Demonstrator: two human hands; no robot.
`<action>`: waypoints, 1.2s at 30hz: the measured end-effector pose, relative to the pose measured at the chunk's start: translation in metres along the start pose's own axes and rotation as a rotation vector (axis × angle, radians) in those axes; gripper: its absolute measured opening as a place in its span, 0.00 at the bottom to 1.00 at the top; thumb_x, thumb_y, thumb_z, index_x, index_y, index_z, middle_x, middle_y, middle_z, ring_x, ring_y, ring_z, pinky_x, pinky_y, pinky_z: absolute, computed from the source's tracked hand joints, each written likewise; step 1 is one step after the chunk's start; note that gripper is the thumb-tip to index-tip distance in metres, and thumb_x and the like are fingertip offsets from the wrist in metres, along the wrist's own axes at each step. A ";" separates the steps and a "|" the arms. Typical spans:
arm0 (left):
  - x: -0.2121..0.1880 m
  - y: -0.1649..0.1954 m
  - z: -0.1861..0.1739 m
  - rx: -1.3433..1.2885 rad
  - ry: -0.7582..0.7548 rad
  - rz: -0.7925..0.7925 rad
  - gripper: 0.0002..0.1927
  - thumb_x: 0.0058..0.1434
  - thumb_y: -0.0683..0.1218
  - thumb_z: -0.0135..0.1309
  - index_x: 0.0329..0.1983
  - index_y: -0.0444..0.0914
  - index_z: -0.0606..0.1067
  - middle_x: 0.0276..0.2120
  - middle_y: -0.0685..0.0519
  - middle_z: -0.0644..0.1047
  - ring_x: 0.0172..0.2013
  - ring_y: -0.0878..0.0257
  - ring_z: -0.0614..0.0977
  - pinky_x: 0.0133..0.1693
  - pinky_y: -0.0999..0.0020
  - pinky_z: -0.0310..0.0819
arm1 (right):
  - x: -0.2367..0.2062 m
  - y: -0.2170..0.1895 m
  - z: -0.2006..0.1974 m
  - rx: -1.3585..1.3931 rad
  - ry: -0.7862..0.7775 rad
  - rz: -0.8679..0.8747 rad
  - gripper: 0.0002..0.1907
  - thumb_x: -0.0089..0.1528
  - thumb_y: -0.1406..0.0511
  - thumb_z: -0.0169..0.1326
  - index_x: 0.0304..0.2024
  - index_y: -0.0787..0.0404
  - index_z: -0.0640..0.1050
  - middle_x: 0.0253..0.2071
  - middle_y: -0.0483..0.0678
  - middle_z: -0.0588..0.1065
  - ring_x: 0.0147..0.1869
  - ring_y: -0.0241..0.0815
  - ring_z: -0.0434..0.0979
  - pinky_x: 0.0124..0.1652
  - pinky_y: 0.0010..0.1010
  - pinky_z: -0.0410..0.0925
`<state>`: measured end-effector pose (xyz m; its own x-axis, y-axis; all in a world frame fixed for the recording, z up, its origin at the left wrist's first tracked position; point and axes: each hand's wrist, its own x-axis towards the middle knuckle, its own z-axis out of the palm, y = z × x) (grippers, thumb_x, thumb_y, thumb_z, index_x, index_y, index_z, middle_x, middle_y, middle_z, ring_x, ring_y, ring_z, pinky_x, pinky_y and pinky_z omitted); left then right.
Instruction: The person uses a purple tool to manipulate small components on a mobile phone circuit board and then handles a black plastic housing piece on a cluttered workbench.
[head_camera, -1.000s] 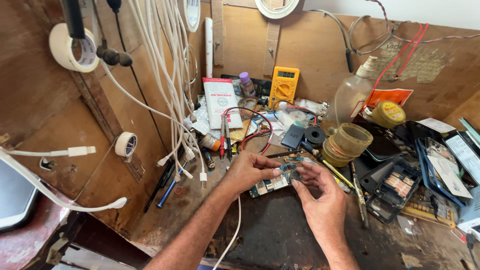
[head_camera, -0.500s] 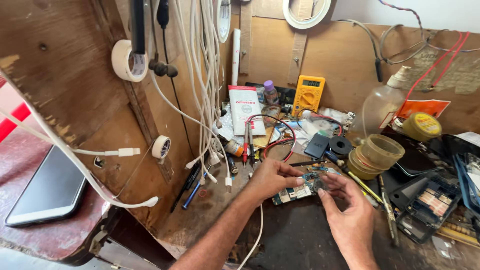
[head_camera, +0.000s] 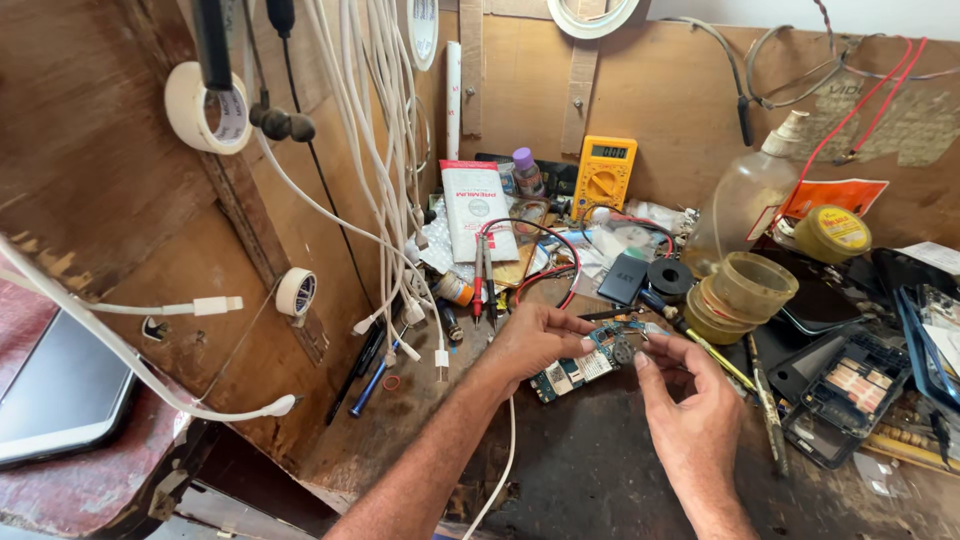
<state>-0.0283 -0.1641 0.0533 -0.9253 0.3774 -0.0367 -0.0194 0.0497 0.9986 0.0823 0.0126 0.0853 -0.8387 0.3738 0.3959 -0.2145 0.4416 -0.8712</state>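
While the left hand (head_camera: 535, 345) pinches the near-left part of the circuit board (head_camera: 590, 362) just above the dark surface (head_camera: 600, 470), the board's long axis runs from lower left to upper right between both hands. To its right, the right hand (head_camera: 690, 405) pinches a small part at the board's far end. That part is too small to identify, and fingers hide the board's edges.

Bright, even daylight fills the scene, shadows stay soft, glare marks the bottle (head_camera: 745, 205), focus is sharp, and wide-lens bending stretches the picture's edges.
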 end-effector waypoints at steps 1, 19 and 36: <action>0.001 -0.001 -0.001 0.004 -0.003 0.004 0.17 0.52 0.41 0.67 0.46 0.33 0.83 0.33 0.52 0.84 0.32 0.70 0.82 0.38 0.73 0.76 | 0.000 -0.001 0.001 -0.013 0.004 -0.005 0.14 0.61 0.70 0.61 0.49 0.66 0.81 0.38 0.46 0.82 0.35 0.30 0.76 0.37 0.23 0.71; -0.010 -0.041 0.011 0.083 0.029 0.176 0.16 0.57 0.43 0.64 0.48 0.33 0.83 0.33 0.55 0.85 0.32 0.73 0.81 0.36 0.74 0.75 | -0.021 0.023 0.003 -0.061 0.052 0.006 0.10 0.62 0.68 0.62 0.45 0.64 0.82 0.30 0.45 0.81 0.29 0.31 0.74 0.31 0.25 0.68; -0.032 -0.065 0.014 0.249 0.179 0.263 0.13 0.58 0.45 0.63 0.44 0.35 0.85 0.30 0.54 0.85 0.29 0.72 0.81 0.33 0.73 0.75 | -0.045 0.037 0.015 -0.110 0.014 -0.122 0.10 0.60 0.65 0.63 0.41 0.65 0.82 0.30 0.44 0.80 0.28 0.31 0.73 0.30 0.25 0.68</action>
<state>0.0080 -0.1665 -0.0108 -0.9384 0.2409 0.2479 0.2986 0.2035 0.9324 0.1044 0.0000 0.0308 -0.8027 0.3230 0.5014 -0.2572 0.5710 -0.7796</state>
